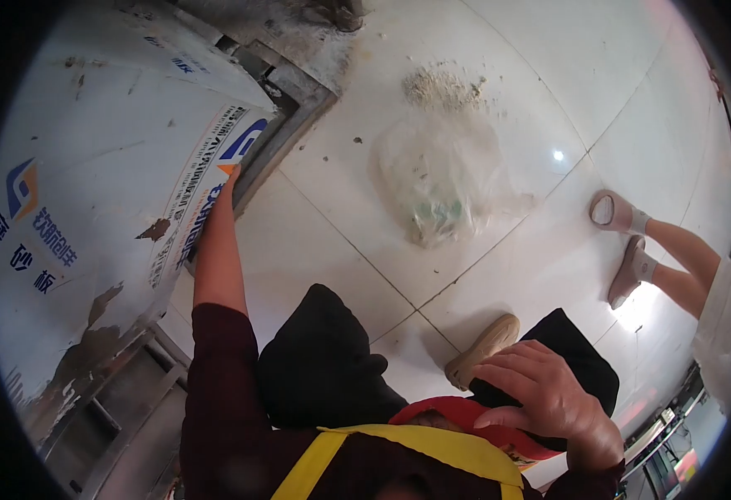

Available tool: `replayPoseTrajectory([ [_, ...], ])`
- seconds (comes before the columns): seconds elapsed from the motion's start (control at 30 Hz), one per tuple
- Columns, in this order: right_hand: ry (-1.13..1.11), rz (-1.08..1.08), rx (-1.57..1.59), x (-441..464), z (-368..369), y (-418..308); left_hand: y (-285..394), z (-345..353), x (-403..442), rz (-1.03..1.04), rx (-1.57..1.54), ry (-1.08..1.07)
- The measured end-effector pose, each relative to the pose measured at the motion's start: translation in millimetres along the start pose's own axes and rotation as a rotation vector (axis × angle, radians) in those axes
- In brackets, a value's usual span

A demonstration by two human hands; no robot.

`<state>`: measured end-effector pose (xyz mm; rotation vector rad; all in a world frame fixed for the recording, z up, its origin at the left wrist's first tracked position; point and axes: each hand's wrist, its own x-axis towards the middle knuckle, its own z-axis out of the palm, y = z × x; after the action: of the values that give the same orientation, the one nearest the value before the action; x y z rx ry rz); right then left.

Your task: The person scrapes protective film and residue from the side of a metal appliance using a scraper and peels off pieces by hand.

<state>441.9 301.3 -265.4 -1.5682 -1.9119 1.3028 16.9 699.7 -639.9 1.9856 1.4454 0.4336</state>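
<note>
My left hand (pixel 233 174) is at the edge of a large sheet-covered board (pixel 107 167) with blue and orange print; most of its fingers are hidden. The bare forearm runs along the board's printed side. My right hand (pixel 536 379) is over my knee, its fingers bent and the thumb apart from them, with nothing visible between them. Just below it lies a red item (pixel 457 408) on my lap, beside the yellow straps of my apron (pixel 415 437).
A clear plastic bag (pixel 440 183) lies on the tiled floor (pixel 340 275), beside scattered crumbs of debris (pixel 444 87). A metal frame (pixel 286 125) edges the board. Another person's legs (pixel 682 258) stand at the right. My shoe (pixel 484 350) rests on the tiles.
</note>
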Motion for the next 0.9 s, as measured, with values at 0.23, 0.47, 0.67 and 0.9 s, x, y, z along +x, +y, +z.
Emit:
replayPoseTrajectory([
  [0.23, -0.008, -0.021, -0.012, 3, 7, 6, 216, 21, -9, -0.107, -0.1, -0.141],
  [0.47, -0.021, -0.006, -0.046, -3, 4, 9, -22, -3, -18, -0.053, -0.016, 0.0],
  [0.67, -0.058, 0.045, -0.057, 6, 3, 12, -104, 1, 1, 0.074, 0.114, 0.107],
  [0.9, -0.087, 0.087, -0.059, 12, 0, 13, -166, 0, 57, 0.014, -0.237, -0.042],
])
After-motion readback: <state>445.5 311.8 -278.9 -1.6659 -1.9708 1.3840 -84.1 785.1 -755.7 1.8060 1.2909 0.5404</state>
